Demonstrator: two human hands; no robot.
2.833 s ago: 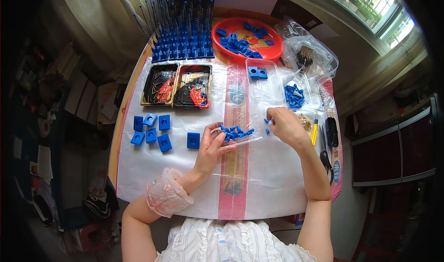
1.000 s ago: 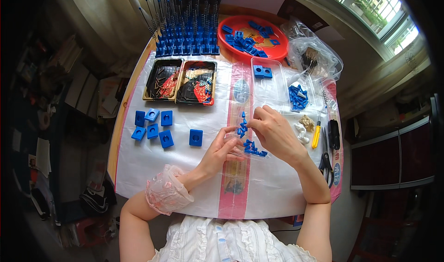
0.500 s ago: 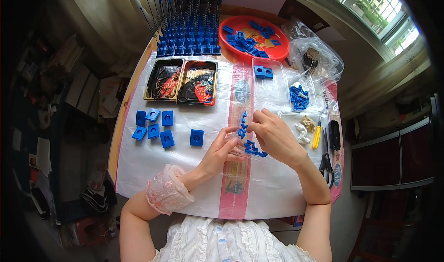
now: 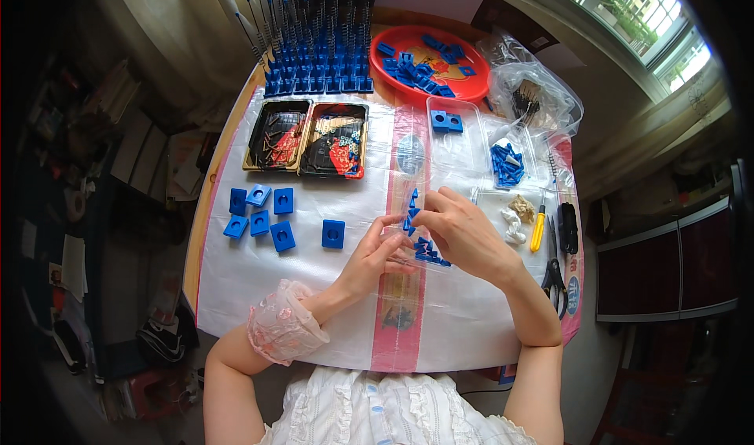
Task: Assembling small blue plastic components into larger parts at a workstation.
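Near the middle of the table, my left hand (image 4: 375, 253) is curled against the side of a clear plastic box (image 4: 404, 209), its fingertips at the wall. Small blue cone-like pieces (image 4: 428, 252) lie in the box, several near the close end and others along the left side. My right hand (image 4: 465, 231) bends over the box from the right. Its thumb and fingers are drawn together among the blue pieces, and whatever they pinch is hidden. Left of my hands lies a square blue block (image 4: 333, 234) with a round recess.
More blue blocks (image 4: 260, 223) lie at left. Behind them are black trays (image 4: 305, 162) of screws and nuts, and rows of blue bases with springs (image 4: 318, 76). A red plate (image 4: 481, 91), a yellow-handled screwdriver (image 4: 538, 229), scissors (image 4: 554, 276) and a clear tub (image 4: 479, 158) stand right.
My right hand has shifted slightly left and down, its fingertips deeper among the blue pieces in the box. My left hand stays in place.
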